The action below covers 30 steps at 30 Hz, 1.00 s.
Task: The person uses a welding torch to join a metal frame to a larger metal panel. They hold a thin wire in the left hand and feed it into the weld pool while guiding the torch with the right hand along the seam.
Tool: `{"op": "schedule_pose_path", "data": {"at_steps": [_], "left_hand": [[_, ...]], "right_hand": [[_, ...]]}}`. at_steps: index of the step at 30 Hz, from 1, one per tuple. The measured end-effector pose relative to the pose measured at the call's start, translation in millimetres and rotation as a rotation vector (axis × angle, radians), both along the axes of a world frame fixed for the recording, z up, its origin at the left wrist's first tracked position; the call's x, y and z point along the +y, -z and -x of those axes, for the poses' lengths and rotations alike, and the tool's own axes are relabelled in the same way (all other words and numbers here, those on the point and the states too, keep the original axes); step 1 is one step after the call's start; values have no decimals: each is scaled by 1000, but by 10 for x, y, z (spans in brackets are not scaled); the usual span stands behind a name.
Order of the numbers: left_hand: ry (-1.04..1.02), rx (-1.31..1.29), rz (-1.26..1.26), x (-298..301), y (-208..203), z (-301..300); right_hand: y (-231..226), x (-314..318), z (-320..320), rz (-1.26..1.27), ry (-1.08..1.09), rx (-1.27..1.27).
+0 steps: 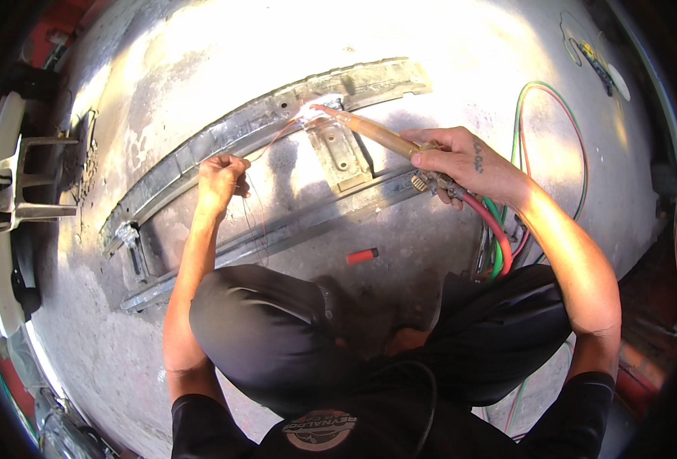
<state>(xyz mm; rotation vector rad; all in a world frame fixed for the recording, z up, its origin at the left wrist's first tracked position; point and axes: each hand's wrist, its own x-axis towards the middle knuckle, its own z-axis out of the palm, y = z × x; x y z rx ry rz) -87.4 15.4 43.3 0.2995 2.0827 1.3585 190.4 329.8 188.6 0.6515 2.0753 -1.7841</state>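
Grey, stained concrete floor [97, 291] carries the long, curved grey metal beam [243, 131] just past both my hands, its long axis running from near left to far right. My right hand [461, 164] is wrapped around a brass-coloured tubular torch [376, 135], its red and green hoses [493, 220] hanging behind my grip. My left hand [222, 182] pinches a thin, reddish metal wire [275, 138], spare strands dangling below. Torch tip and wire end converge at a white glow on the beam, beside a short, holed metal crosspiece [342, 157]; glare hides whether they touch. That spot lies ahead-right of my left hand, the nearer one, and ahead-left of my right.
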Motion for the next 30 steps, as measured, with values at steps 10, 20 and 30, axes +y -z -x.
{"op": "schedule_pose_path", "data": {"at_steps": [10,20,30], "left_hand": [[-11,-13,-9,2,9,9],[-3,-17,-12,22,11,8],[-20,-26,5,36,28,15]], "right_hand": [[26,40,12,19,-8,-16],[26,43,18,11,-13,-11],[0,40,19,10,0,-7]]}}
